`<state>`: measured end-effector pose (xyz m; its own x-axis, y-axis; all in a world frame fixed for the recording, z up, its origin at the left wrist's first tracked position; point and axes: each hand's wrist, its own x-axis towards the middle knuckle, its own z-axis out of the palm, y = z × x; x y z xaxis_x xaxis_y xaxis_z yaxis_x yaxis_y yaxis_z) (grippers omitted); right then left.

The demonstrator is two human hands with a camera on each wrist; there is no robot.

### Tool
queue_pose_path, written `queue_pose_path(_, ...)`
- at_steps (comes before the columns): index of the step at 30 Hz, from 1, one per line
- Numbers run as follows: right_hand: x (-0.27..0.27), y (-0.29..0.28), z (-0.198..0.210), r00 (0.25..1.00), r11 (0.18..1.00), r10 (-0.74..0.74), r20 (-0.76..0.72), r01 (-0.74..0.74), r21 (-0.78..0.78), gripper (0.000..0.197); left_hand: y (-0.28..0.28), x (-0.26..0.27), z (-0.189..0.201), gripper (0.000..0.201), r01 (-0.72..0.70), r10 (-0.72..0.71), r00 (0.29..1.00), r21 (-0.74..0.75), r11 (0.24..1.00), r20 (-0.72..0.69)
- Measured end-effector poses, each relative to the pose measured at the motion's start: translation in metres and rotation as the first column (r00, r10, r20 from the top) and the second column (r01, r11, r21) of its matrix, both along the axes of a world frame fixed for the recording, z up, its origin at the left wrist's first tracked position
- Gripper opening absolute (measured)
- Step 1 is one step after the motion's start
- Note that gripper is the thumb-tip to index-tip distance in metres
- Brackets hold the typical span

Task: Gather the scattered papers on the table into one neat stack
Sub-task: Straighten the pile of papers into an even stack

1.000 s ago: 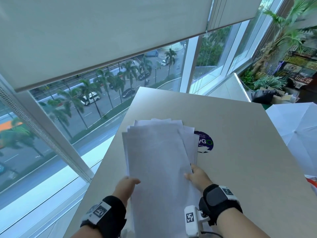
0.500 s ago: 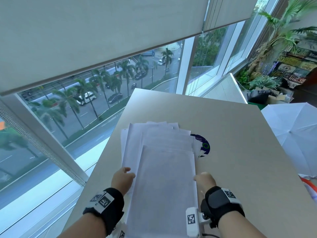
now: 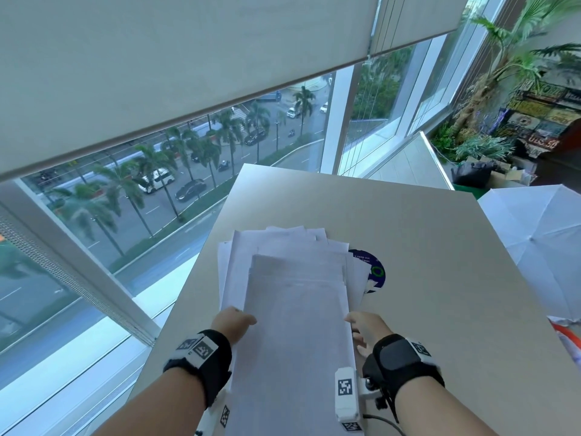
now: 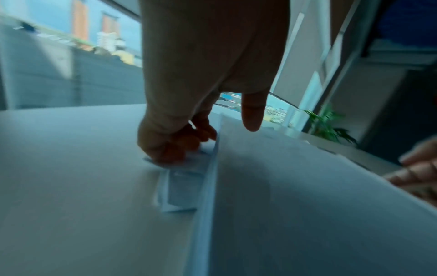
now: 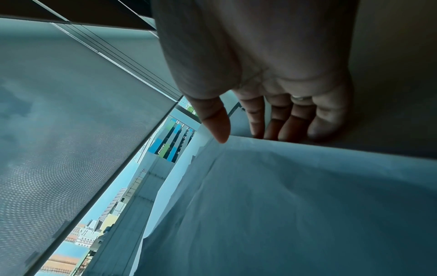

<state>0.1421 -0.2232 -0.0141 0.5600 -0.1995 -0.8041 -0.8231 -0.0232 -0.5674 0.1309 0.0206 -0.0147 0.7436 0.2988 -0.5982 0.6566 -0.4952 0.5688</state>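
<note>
A loose pile of white papers (image 3: 295, 309) lies on the beige table (image 3: 440, 278), its far edges fanned and uneven. My left hand (image 3: 234, 322) is at the pile's left edge, thumb on top. In the left wrist view its fingers (image 4: 179, 143) curl under the upper sheets (image 4: 307, 186) and rest on the lower ones. My right hand (image 3: 364, 328) stands against the right edge. In the right wrist view its thumb (image 5: 217, 127) touches the paper edge (image 5: 283, 205), and its nearly straight fingers (image 5: 290, 119) reach down beside it.
A round blue sticker (image 3: 375, 272) peeks out from under the pile's right side. The table's left edge runs along a tall window (image 3: 157, 199). A white umbrella (image 3: 540, 240) stands off the right side, with plants (image 3: 503, 73) and boxes behind it.
The upper sheets, held raised a second ago, have come down onto the pile and slid toward me. Both hands have shifted from the near end to the side edges.
</note>
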Motion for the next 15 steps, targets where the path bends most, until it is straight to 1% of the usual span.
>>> queue_pose_path(1,0.000,0.000,0.003,1.000,1.000,-0.018,0.000,0.018,-0.006,0.020,0.000,-0.001,-0.001,0.032,0.034,-0.036,0.999,0.054,0.998,0.027)
queue_pose_path(3,0.002,-0.002,0.000,0.999,0.999,-0.041,-0.007,0.041,-0.014,0.035,-0.001,-0.001,-0.009,0.033,0.070,-0.077,0.994,0.087,0.994,0.082)
queue_pose_path(5,0.006,-0.001,-0.005,0.998,0.998,-0.056,0.011,0.057,-0.029,0.041,-0.004,0.000,-0.016,0.040,0.125,-0.136,0.985,0.108,0.986,0.105)
queue_pose_path(6,0.011,-0.007,-0.023,0.998,0.997,-0.055,0.023,0.056,-0.053,0.041,-0.005,-0.001,-0.016,0.044,0.163,-0.176,0.980,0.131,0.978,0.096)
queue_pose_path(7,0.017,-0.011,-0.040,0.998,0.996,-0.054,0.020,0.055,-0.074,0.041,-0.007,0.000,-0.017,0.048,0.205,-0.218,0.973,0.163,0.965,0.072)
queue_pose_path(8,0.017,-0.013,-0.045,0.999,0.995,-0.042,0.015,0.043,-0.088,0.038,-0.007,0.000,-0.017,0.053,0.232,-0.245,0.969,0.194,0.953,0.046)
queue_pose_path(9,0.018,-0.013,-0.047,0.998,0.994,-0.051,0.025,0.053,-0.093,0.030,-0.007,0.001,-0.013,0.056,0.246,-0.257,0.966,0.215,0.945,0.023)
queue_pose_path(10,0.018,-0.016,-0.051,0.999,0.995,-0.040,0.029,0.043,-0.092,0.022,-0.007,0.002,-0.010,0.057,0.254,-0.263,0.965,0.215,0.943,0.015)
queue_pose_path(11,0.017,-0.015,-0.050,0.997,0.995,-0.061,0.044,0.064,-0.075,0.018,-0.007,0.003,-0.007,0.057,0.255,-0.262,0.965,0.198,0.947,0.011)
queue_pose_path(13,0.006,-0.004,-0.018,0.998,0.995,-0.054,0.034,0.056,-0.084,0.020,-0.005,0.006,-0.006,0.060,0.247,-0.251,0.968,0.134,0.960,0.010)
queue_pose_path(14,0.004,-0.002,-0.012,0.998,0.995,-0.058,0.030,0.061,-0.080,0.017,-0.004,0.007,-0.006,0.062,0.243,-0.245,0.970,0.100,0.965,0.009)
queue_pose_path(15,0.003,-0.001,-0.008,0.997,0.995,-0.065,0.038,0.068,-0.071,0.009,-0.003,0.008,-0.006,0.063,0.237,-0.237,0.971,0.065,0.969,0.001)
